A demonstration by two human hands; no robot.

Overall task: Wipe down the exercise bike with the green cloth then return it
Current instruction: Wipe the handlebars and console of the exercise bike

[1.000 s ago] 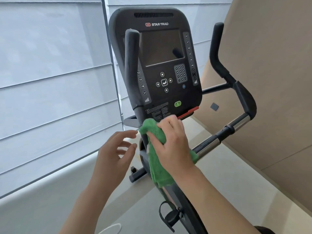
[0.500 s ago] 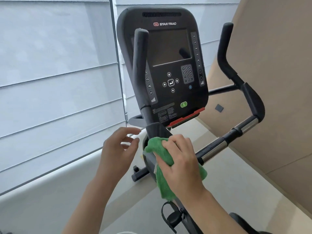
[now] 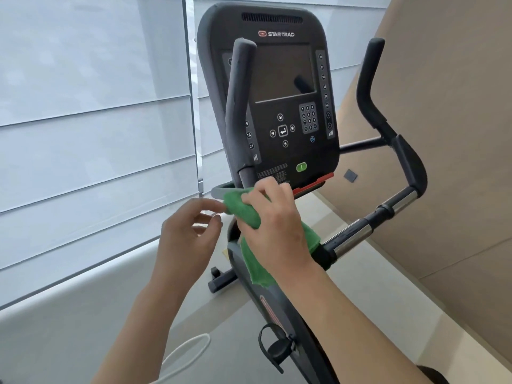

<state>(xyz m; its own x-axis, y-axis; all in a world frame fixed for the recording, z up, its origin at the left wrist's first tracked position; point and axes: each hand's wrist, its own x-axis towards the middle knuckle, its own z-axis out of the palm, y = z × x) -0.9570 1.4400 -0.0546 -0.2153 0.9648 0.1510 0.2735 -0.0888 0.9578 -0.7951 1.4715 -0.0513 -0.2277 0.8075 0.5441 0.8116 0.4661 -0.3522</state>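
The exercise bike stands in front of me, its black Star Trac console [image 3: 277, 79] upright at the centre. My right hand [image 3: 277, 225] grips the green cloth [image 3: 243, 209] and presses it against the base of the left handlebar [image 3: 239, 106], just under the console. Part of the cloth hangs down over the frame below my hand. My left hand [image 3: 188, 236] hovers just left of the cloth with loosely curled fingers, holding nothing. The right handlebar [image 3: 388, 128] rises on the far side, with a chrome bar [image 3: 354, 239] leading back toward me.
Pale window blinds [image 3: 97, 134] fill the left side. A beige wall panel [image 3: 443, 134] runs along the right. A black pedal with a strap [image 3: 277, 347] sits low on the frame. A white cord loop [image 3: 191, 353] lies on the floor at the bottom.
My right hand slid the cloth down the handlebar stem and back up to its base under the console. My left hand stayed hovering beside it.
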